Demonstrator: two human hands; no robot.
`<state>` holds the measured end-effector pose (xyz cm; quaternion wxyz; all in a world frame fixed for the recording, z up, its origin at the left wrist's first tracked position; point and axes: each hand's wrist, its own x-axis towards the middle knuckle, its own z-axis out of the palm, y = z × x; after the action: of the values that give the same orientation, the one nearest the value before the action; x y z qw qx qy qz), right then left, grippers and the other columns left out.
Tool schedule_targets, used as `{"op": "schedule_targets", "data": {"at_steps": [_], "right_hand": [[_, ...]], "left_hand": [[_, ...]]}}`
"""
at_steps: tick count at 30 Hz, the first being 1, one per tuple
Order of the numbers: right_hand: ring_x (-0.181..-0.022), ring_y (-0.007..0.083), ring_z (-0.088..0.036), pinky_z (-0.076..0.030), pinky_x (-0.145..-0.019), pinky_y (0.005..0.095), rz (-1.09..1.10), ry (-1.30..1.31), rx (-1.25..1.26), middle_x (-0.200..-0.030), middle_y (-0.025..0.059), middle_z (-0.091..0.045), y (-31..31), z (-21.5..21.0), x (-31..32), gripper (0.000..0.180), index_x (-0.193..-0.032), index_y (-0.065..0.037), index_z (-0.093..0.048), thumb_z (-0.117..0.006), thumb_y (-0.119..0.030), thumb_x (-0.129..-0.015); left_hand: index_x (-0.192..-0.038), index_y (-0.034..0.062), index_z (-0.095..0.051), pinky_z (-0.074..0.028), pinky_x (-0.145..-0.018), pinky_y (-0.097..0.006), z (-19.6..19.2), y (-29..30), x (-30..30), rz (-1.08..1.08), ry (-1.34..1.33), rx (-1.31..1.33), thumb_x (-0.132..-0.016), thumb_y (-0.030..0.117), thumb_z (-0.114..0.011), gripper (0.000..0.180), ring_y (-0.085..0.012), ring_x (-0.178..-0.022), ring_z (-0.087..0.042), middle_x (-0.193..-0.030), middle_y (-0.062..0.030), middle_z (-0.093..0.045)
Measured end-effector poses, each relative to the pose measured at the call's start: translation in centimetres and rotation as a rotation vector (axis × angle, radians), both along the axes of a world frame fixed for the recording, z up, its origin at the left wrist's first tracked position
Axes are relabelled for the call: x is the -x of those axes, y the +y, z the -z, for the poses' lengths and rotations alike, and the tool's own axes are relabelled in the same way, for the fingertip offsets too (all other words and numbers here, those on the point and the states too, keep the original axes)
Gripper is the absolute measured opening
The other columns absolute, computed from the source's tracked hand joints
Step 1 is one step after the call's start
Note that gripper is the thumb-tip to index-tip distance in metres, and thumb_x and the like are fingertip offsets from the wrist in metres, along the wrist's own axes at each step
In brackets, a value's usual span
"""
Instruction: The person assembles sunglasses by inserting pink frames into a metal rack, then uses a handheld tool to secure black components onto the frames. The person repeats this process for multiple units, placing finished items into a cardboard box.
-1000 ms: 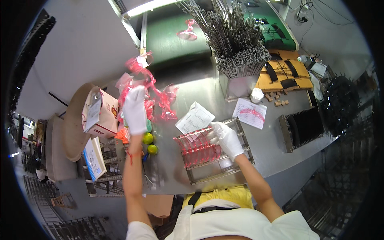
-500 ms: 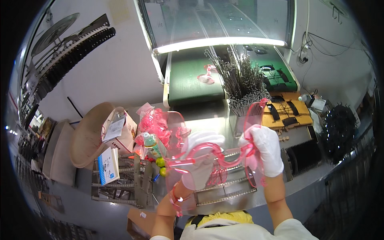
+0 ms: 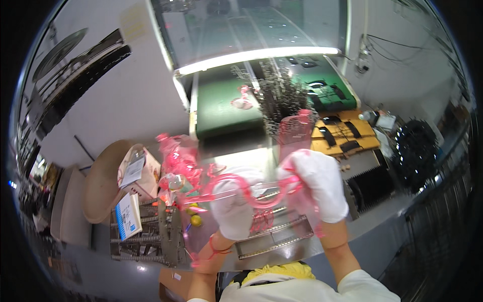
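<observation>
A large clear pink plastic piece shaped like a goggle frame (image 3: 265, 203) hangs in front of me over the table, with a curved bridge and wide see-through panels. My right hand (image 3: 322, 189), in a white glove, is closed on its right side. Behind the piece is my left hand (image 3: 231, 211), also white-gloved, seen partly through the plastic. Its fingers look stretched out but are blurred; whether it touches the piece I cannot tell. Under the frame a smaller pink part (image 3: 262, 220) lies by a metal rack (image 3: 274, 245).
A pink heap (image 3: 181, 163), a bottle (image 3: 177, 183) and small yellow-green balls (image 3: 195, 220) are at left, near a booklet (image 3: 129, 216) and paper bag (image 3: 146, 171). Ahead stand a bundle of metal rods (image 3: 284, 100) and a green conveyor (image 3: 221, 118). A yellow board (image 3: 347, 133) holds dark parts.
The view has shifted, and the picture is more blurred. My right hand has kept its hold on the pink frame, which has tilted slightly. My left hand remains behind it.
</observation>
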<state>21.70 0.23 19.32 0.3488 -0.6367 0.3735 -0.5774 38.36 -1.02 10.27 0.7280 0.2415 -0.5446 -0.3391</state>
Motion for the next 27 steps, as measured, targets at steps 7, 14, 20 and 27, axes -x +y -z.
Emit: {"op": "schedule_targets", "data": {"at_steps": [7,14,20,27], "right_hand": [[-0.046,0.0078,-0.055,-0.042,-0.044,0.0214,-0.312,-0.111,-0.245,-0.066,0.0073,-0.065,0.1,-1.9,-1.4,0.036,-0.1,0.001,-0.063,-0.051,-0.034,-0.1],[-0.061,0.0067,-0.061,-0.047,-0.052,0.0214,-0.581,-0.24,-0.359,-0.083,0.0026,-0.068,2.5,4.5,-6.1,0.024,-0.111,-0.005,-0.063,-0.049,-0.022,-0.101],[-0.075,0.0098,-0.063,-0.052,-0.067,0.023,-0.832,-0.132,-0.447,-0.094,0.0038,-0.07,2.0,9.1,-5.7,0.032,-0.123,-0.004,-0.059,-0.048,-0.023,-0.099],[-0.049,0.0071,-0.054,-0.044,-0.047,0.0192,-0.341,-0.271,-0.305,-0.071,0.0066,-0.066,-2.0,0.7,-0.1,0.055,-0.12,0.003,-0.059,-0.032,-0.042,-0.104]], "left_hand": [[-0.092,-0.0031,-0.065,-0.045,-0.093,-0.045,-1.5,1.0,-0.1,-0.288,-0.035,0.037,-0.09,0.018,-0.059,0.022,-0.0297,-0.099,-0.061,-0.099,-0.0143,-0.067],[-0.098,-0.0028,-0.059,-0.046,-0.089,-0.04,-1.6,-0.2,-1.9,-0.534,0.008,-0.018,-0.09,0.011,-0.059,0.016,-0.0264,-0.095,-0.059,-0.099,-0.013,-0.063],[-0.089,0.0005,-0.058,-0.045,-0.083,-0.036,-1.1,-1.7,-5.2,-0.243,0.067,0.037,-0.086,0.005,-0.059,0.006,-0.0243,-0.091,-0.059,-0.091,-0.0106,-0.061],[-0.078,0.0038,-0.056,-0.045,-0.077,-0.032,-1.2,-2.1,-3.6,-0.027,-0.185,0.127,-0.083,0.0,-0.06,0.007,-0.0226,-0.086,-0.058,-0.083,-0.0081,-0.059]]}}
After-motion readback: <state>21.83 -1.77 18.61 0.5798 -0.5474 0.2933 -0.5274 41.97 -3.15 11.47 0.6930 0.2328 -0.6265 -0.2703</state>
